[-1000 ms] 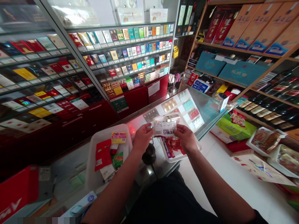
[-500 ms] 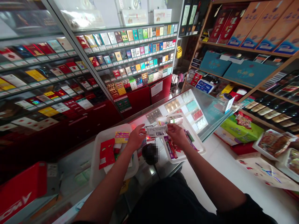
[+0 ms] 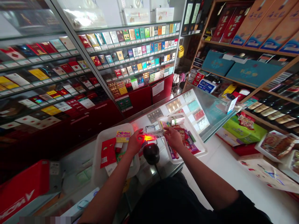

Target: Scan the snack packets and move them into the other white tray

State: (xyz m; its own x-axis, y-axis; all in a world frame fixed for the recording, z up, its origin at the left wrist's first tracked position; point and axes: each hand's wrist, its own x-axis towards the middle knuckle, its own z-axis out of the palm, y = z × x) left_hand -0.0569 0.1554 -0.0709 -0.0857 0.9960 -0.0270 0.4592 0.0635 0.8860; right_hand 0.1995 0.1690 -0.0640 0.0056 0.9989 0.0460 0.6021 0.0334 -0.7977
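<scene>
A slim, pale snack packet (image 3: 157, 136) with dark printing is stretched between my two hands above the glass counter. My left hand (image 3: 135, 142) has its fingers closed at the packet's left end. My right hand (image 3: 173, 137) pinches the opposite end. Red light falls on the packet's left part, facing a black barcode scanner (image 3: 151, 154) that stands just below it on a cable. Behind the packet a phone (image 3: 150, 128) lies on the counter, partly covered.
To the left is a white tub (image 3: 97, 155) with a red packet (image 3: 108, 152) and a yellow one. At right a white tray (image 3: 202, 148) holds several purple and red wrapped snacks. A red box (image 3: 23, 189) stands lower left. Glass shelves of cigarette packs (image 3: 133, 53) line the back.
The packet has tilted and moved slightly down toward the scanner, and red light now shines on its left part. Both hands keep their hold. The view has shifted a little.
</scene>
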